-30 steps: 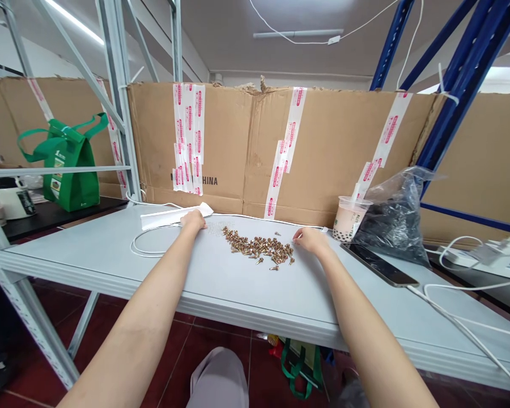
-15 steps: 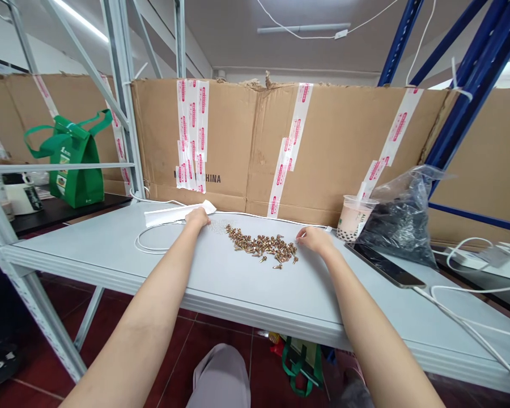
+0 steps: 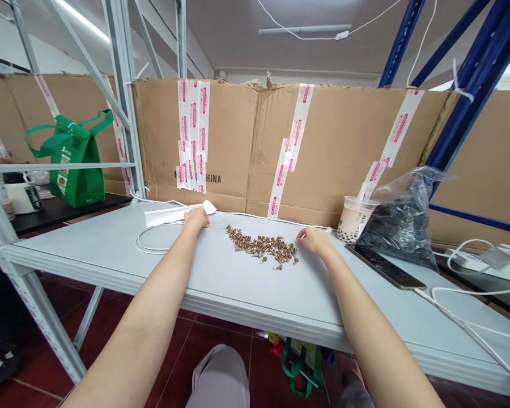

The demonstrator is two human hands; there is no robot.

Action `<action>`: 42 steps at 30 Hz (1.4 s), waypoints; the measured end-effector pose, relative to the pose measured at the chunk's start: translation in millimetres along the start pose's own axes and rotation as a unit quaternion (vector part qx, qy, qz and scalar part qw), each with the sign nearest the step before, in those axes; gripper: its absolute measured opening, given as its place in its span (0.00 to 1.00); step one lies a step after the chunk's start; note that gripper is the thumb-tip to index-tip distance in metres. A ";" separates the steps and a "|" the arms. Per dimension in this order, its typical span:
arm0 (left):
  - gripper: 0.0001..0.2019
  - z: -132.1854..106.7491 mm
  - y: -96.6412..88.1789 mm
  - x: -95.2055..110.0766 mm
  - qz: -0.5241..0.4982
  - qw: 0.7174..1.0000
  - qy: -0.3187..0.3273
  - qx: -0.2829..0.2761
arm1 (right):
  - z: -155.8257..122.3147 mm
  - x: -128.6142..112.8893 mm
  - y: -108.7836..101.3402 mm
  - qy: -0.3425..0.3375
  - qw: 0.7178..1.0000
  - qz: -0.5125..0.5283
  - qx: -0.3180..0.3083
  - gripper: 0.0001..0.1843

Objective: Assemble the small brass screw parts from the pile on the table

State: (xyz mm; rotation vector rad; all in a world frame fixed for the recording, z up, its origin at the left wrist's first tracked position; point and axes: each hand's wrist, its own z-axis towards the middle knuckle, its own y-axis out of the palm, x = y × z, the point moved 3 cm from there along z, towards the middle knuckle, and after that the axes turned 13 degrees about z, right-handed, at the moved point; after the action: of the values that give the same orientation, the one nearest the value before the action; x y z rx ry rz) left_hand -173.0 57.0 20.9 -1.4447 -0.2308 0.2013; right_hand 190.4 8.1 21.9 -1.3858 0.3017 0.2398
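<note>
Backdrop: a taped cardboard sheet (image 3: 344, 153) stands along the far side of the bench, its white-and-pink tape strips running down it, printed "CHINA" near the bottom.

Racks: a pale steel upright (image 3: 123, 96) rises at the left and a blue steel upright (image 3: 471, 96) at the right, with a white cable (image 3: 153, 245) looping on the bench below.

Floor: dark red tile (image 3: 123, 334) lies beneath, with a knee in grey trousers (image 3: 219, 379) and a green-handled bag (image 3: 301, 368) under the bench.

Bench: a pale grey metal shelf top (image 3: 68, 241) carries everything in front of the person.

Far left: a green tote (image 3: 79, 170) stands on a separate black shelf (image 3: 59, 212), beyond the bench.

Far right: a clear plastic bag of dark contents (image 3: 402, 224) slumps against the cardboard, beside a milk tea cup (image 3: 352, 220) with a straw. A phone (image 3: 385, 266) lies face up just in front of them.

Screws: a loose band of brass-coloured screws (image 3: 263, 246) lies mid-bench, between the two hands, a few strays apart from the heap.

Left hand: the left hand (image 3: 198, 218) rests on the bench at the edge of a white paper strip (image 3: 178, 214), beside a faint patch of specks too small to tell (image 3: 221, 225).

Right hand: the right hand (image 3: 317, 241) rests just beside the heap's right end.

Fingers: both sets curl downward; whether either grips anything cannot be told.
</note>
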 end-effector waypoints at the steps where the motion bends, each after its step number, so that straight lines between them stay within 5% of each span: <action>1: 0.06 -0.6 -0.5 0.8 0.005 1.000 0.000 0.008 | 0.0 0.0 0.2 0.001 1.000 0.000 0.000 0.12; 9: 0.09 -3.4 -5.0 5.0 0.022 0.995 0.019 0.094 | -0.2 -2.7 -4.4 -0.020 0.998 0.054 0.036 0.10; 12: 0.09 -2.7 -2.9 22.2 -0.078 0.990 0.038 0.107 | -1.2 -12.6 -6.6 -0.092 0.981 0.161 0.055 0.10; 14: 0.12 -6.9 -1.4 46.3 -0.223 0.964 0.089 0.111 | -2.7 -23.0 -5.1 -0.168 0.957 0.229 0.048 0.09; 17: 0.12 -24.3 -1.0 89.9 -0.405 0.886 0.188 0.125 | -5.9 -38.2 0.5 -0.254 0.916 0.310 0.021 0.08; 19: 0.13 -40.0 0.4 115.1 -0.474 0.840 0.249 0.092 | -7.8 -44.8 4.1 -0.271 0.896 0.353 0.009 0.09; 22: 0.13 -60.4 1.0 136.1 -0.499 0.810 0.304 0.048 | -9.7 -50.0 7.8 -0.270 0.879 0.393 -0.005 0.10; 28: 0.11 -73.8 -3.6 140.5 -0.514 0.786 0.344 0.006 | -10.7 -52.2 11.5 -0.273 0.873 0.405 -0.009 0.10; 42: 0.14 -75.4 -9.3 137.1 -0.528 0.760 0.379 0.027 | -11.2 -56.0 14.0 -0.225 0.837 0.498 -0.028 0.13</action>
State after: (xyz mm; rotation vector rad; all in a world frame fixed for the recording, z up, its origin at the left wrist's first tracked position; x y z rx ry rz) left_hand -20.4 21.6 26.6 -1.0374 -0.3271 -1.2792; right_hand 132.3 0.0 26.6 -1.0677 0.6053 1.4289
